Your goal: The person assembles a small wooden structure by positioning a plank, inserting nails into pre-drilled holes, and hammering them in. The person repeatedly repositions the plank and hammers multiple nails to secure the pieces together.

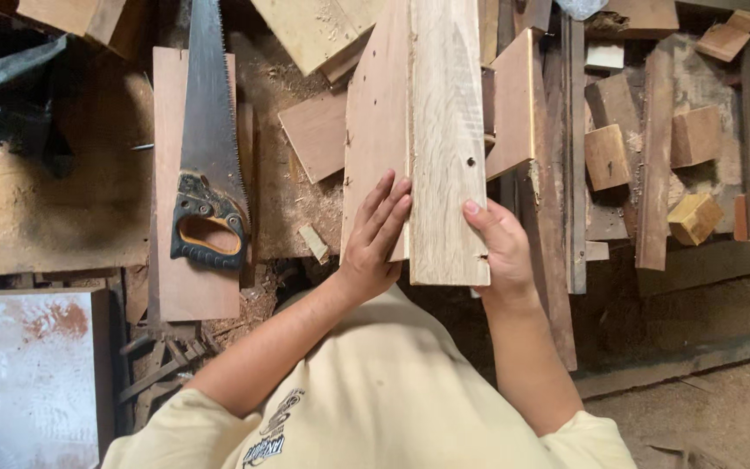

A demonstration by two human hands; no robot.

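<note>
I held the pale plank (447, 148) upright against the reddish board (375, 130), my right hand (501, 252) gripping its lower edge to steady it while my left hand (378, 239) lay flat, fingers spread, pressing both together. The handsaw (208, 148) rested on a board to my left, within reach.
</note>
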